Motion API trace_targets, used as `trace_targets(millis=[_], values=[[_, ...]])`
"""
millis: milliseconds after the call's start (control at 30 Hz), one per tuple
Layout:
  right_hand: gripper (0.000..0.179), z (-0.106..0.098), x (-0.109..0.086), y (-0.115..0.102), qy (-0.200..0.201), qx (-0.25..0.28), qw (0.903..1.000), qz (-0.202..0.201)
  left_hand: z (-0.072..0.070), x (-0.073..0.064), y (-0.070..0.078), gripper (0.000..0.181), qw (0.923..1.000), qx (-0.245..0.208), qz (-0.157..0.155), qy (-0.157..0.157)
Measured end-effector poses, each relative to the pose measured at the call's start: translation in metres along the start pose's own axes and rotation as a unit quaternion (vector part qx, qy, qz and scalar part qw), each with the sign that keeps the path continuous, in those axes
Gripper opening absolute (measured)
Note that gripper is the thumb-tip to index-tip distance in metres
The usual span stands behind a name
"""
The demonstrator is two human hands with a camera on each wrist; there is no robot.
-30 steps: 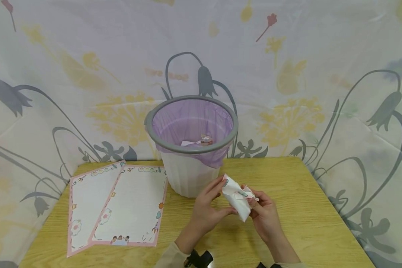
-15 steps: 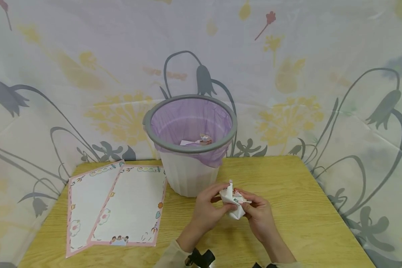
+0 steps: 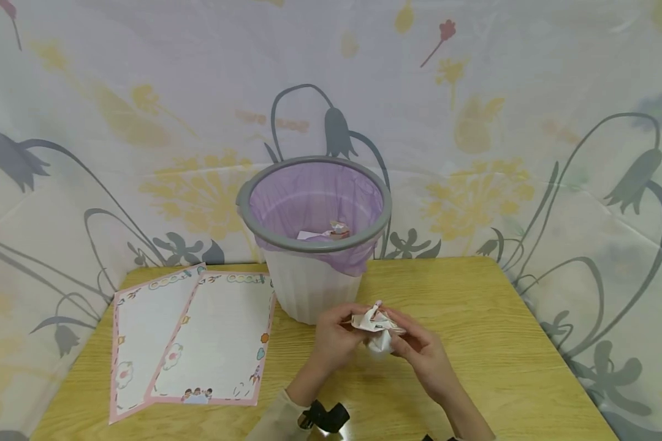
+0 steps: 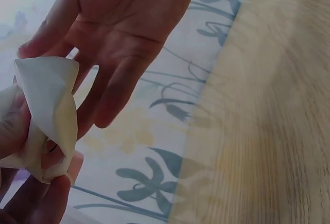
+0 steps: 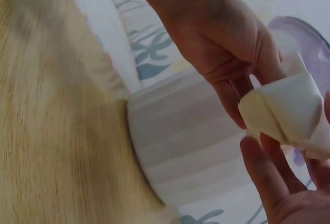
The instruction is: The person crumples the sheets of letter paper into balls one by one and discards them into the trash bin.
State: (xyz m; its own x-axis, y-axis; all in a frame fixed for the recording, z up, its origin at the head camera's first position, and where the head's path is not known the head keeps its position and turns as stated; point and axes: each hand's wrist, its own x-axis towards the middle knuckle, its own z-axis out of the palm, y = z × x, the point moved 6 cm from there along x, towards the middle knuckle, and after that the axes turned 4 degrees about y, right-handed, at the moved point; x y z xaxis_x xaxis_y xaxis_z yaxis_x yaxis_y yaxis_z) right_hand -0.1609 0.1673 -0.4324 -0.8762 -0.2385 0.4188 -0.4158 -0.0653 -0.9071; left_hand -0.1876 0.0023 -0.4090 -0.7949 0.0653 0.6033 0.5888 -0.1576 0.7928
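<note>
Both hands meet at a crumpled sheet of paper [image 3: 380,339], white with bits of printed colour, held above the table in front of the bin. My left hand [image 3: 335,343] grips its left side. From the right, my right hand [image 3: 427,358] pinches it between thumb and fingers. The left wrist view shows folds in the paper [image 4: 49,98], with the right hand [image 4: 118,44] coming from above. In the right wrist view, the paper [image 5: 289,108] is squeezed between the left hand [image 5: 221,44] and the right hand [image 5: 294,198]. Some fingertips are hidden behind the paper.
A white bin [image 3: 309,288] with a grey rim and purple liner stands behind the hands, with paper scraps [image 3: 336,231] inside. Two overlapping pink-bordered sheets [image 3: 215,337] lie at left on the wooden table [image 3: 507,355]. A flower-printed cloth [image 3: 198,92] hangs behind.
The folded paper is crumpled smaller, into a compact wad. Both hands have shifted around it, and it has moved slightly left. The bin and flat sheets stay in place.
</note>
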Motion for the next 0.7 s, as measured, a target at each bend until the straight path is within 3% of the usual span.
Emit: trace_targets(millis=[100,200,333,400,467,567,700], values=[[0.05,0.001,0.001,-0.005,0.016,-0.058,0.998,-0.022,-0.003,-0.003,-0.018,0.024,0.9991,-0.023,-0.036,0.007],[0.053,0.002,-0.001,-0.011,0.049,-0.115,0.9917,-0.032,-0.005,-0.003,-0.021,0.024,0.9969,-0.018,-0.073,0.024],[0.059,0.004,-0.004,-0.023,0.072,-0.207,0.9707,-0.098,-0.007,-0.003,-0.022,0.024,0.9931,-0.016,-0.111,0.035],[0.065,0.006,-0.005,-0.028,0.073,-0.244,0.9568,-0.14,-0.007,-0.002,-0.021,0.023,0.9925,-0.023,-0.116,0.031],[0.07,0.008,-0.004,-0.031,0.066,-0.255,0.9496,-0.17,-0.005,-0.001,-0.02,0.021,0.9932,-0.034,-0.109,0.023],[0.073,0.009,-0.002,-0.031,0.046,-0.226,0.9562,-0.18,-0.003,0.001,-0.017,0.02,0.995,-0.044,-0.09,0.002],[0.069,0.008,0.001,-0.027,0.025,-0.165,0.9724,-0.163,-0.001,0.001,-0.014,0.018,0.997,-0.035,-0.063,-0.028]])
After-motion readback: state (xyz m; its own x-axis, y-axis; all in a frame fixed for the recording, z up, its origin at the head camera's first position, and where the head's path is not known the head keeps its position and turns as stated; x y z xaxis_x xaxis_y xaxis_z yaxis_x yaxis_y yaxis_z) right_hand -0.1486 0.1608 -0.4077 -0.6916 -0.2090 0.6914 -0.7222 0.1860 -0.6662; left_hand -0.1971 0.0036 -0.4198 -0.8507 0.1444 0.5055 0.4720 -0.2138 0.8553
